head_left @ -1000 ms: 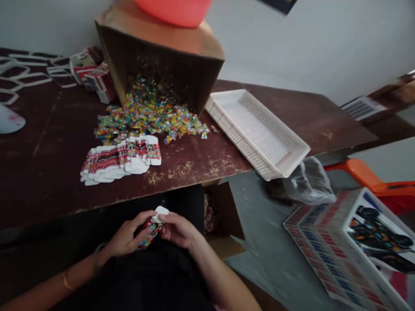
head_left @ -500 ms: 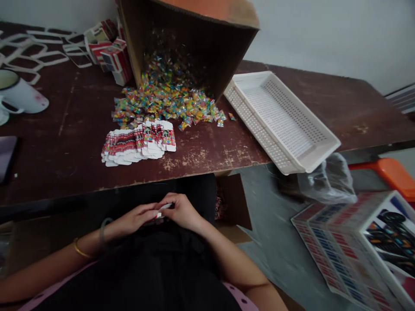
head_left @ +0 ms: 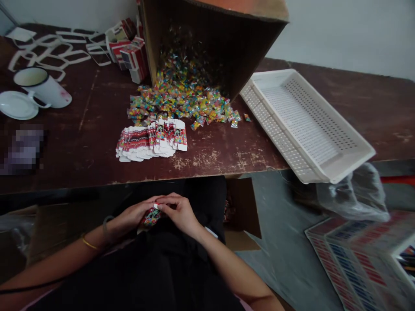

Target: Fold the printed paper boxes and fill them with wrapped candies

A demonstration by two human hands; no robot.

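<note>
Both hands meet over my lap, below the table's front edge. My left hand (head_left: 131,214) and my right hand (head_left: 179,211) are closed together on a small printed carton (head_left: 150,217), red and multicoloured, pinched between their fingertips. On the brown table (head_left: 65,147) above them lies a fanned stack of flat printed cartons (head_left: 151,140). Behind it a heap of small colourful wrapped candies (head_left: 181,97) spills from a tipped cardboard box (head_left: 214,43).
A white perforated plastic tray (head_left: 308,125) overhangs the table's right front edge. A white mug (head_left: 42,86) and saucer (head_left: 17,105) stand at the left. Folded cartons (head_left: 128,49) and white cardboard cut-outs (head_left: 48,52) lie at the back left. A clear bag (head_left: 356,194) and printed boxes (head_left: 363,259) sit on the floor.
The view has tilted down and shifted, bringing the mug and saucer into sight. My hands have stayed at my lap, turning the small carton between the fingers.
</note>
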